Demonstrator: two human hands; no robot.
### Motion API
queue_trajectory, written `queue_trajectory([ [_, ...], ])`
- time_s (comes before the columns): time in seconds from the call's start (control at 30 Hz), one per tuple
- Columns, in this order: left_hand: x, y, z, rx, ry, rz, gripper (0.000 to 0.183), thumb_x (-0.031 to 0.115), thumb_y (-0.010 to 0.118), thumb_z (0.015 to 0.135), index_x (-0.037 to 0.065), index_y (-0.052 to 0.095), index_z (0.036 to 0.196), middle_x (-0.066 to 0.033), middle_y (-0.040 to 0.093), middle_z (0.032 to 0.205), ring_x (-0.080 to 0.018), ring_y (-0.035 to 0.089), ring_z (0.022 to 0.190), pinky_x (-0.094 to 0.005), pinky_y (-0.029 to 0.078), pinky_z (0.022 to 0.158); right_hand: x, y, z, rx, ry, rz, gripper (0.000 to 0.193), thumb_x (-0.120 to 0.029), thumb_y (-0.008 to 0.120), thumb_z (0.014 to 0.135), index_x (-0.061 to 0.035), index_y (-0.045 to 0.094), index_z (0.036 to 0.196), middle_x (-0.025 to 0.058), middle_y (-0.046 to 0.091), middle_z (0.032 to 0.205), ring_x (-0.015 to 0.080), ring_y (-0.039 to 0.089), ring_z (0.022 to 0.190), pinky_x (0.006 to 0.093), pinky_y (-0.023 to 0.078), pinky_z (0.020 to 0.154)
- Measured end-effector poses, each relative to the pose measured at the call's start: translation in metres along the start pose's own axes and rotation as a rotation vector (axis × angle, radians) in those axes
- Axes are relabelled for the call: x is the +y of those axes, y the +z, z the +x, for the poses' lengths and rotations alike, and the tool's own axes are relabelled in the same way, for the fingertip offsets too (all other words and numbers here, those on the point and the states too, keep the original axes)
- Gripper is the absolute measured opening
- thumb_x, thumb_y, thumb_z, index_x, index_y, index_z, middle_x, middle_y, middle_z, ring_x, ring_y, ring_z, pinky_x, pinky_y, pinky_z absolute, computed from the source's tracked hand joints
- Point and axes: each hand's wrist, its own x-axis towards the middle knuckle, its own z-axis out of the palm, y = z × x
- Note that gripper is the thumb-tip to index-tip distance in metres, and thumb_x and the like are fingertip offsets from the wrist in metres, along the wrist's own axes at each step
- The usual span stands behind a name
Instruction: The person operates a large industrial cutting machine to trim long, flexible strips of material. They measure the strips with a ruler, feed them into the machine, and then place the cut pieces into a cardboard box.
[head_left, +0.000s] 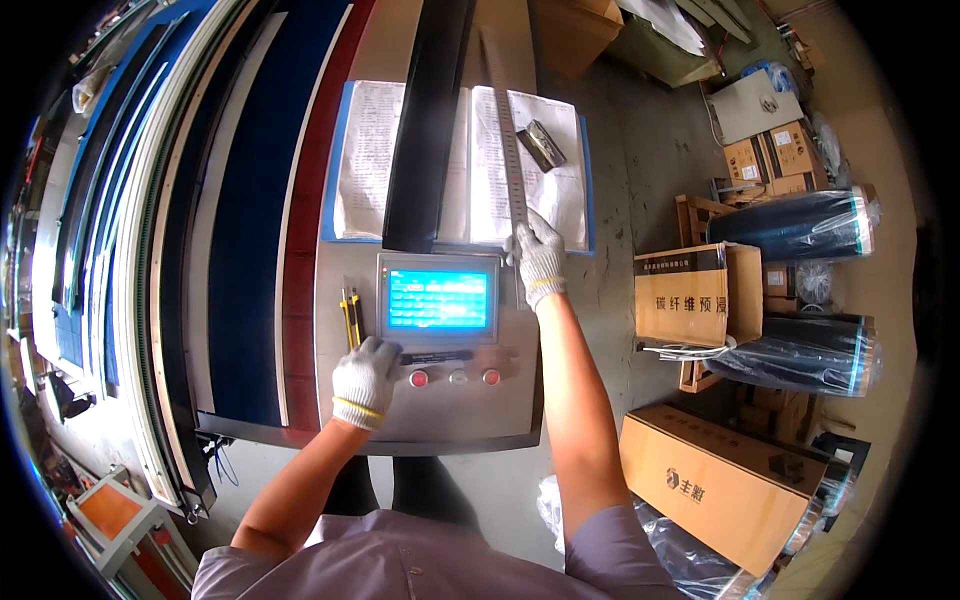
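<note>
We are clamping our right hand's [541, 254] fingers on the ruler's [507, 140] near part, over the open folder's [588, 200] right page. Our left hand [363, 383] is hovering near-left of the screen [438, 300]; we cannot tell its grip.

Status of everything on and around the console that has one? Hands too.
Right hand: gloved, closed on ruler
Steel ruler: held, over the right page
Left hand: gloved, grip unclear
Dark slim tool: beside left fingers
Display screen: lit, blue
Binder: open
Black strip: lying across binder
Small dark block: askew on right page
Rolls: wrapped in clear plastic
</note>
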Motion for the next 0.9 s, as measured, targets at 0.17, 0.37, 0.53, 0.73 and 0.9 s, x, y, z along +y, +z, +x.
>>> queue_trajectory([
  [0.17,-0.003,0.027,-0.002,-0.071,0.216,0.332,0.019,0.020,0.065,0.081,0.014,0.063,0.099,-0.0066,0.060,0.096,-0.0267,0.061,0.087,-0.0421,0.049,0.075,0.019,0.009,0.046,0.089,-0.131,-0.229,0.031,-0.002,0.056,0.094,-0.0012,0.063,0.124,0.0043,0.064,0.075,0.0123,0.057,0.058,0.0287,0.048,0.050],
  [0.37,-0.001,0.028,0.009,-0.181,0.236,0.445,0.014,0.019,0.063,0.082,0.011,0.061,0.093,-0.0086,0.061,0.091,-0.0272,0.060,0.088,-0.0417,0.048,0.075,0.004,0.003,0.026,0.479,-0.675,-0.958,0.025,-0.012,0.072,0.082,-0.0019,0.068,0.104,0.0196,0.067,0.091,0.0381,0.064,0.087,0.0452,0.051,0.081],
  [0.53,-0.002,-0.006,0.014,-0.224,0.025,-0.213,0.012,0.011,0.060,0.090,0.005,0.058,0.100,-0.0198,0.065,0.087,-0.0399,0.064,0.085,-0.0497,0.049,0.075,0.011,-0.010,-0.088,-0.109,0.006,-0.216,0.025,-0.014,0.063,0.093,-0.0032,0.068,0.115,0.0071,0.070,0.099,0.0167,0.064,0.088,0.0331,0.051,0.082],
  [0.73,0.014,-0.022,0.042,-0.278,0.201,-0.456,0.015,0.015,0.058,0.093,0.003,0.059,0.103,-0.0203,0.066,0.086,-0.0419,0.064,0.082,-0.0482,0.051,0.072,-0.009,0.035,-0.154,-0.389,0.242,0.144,0.030,-0.029,0.072,0.090,-0.0035,0.068,0.104,0.0021,0.065,0.104,0.0050,0.054,0.080,0.0224,0.045,0.071],
  [0.9,0.017,-0.029,0.082,-0.047,0.190,0.171,0.014,0.020,0.062,0.091,0.007,0.059,0.095,-0.0165,0.065,0.084,-0.0363,0.065,0.079,-0.0482,0.049,0.072,-0.002,0.050,-0.080,0.348,0.165,0.445,0.026,-0.034,0.065,0.096,-0.0087,0.068,0.091,-0.0074,0.053,0.074,0.0052,0.047,0.065,0.0247,0.042,0.061],
])
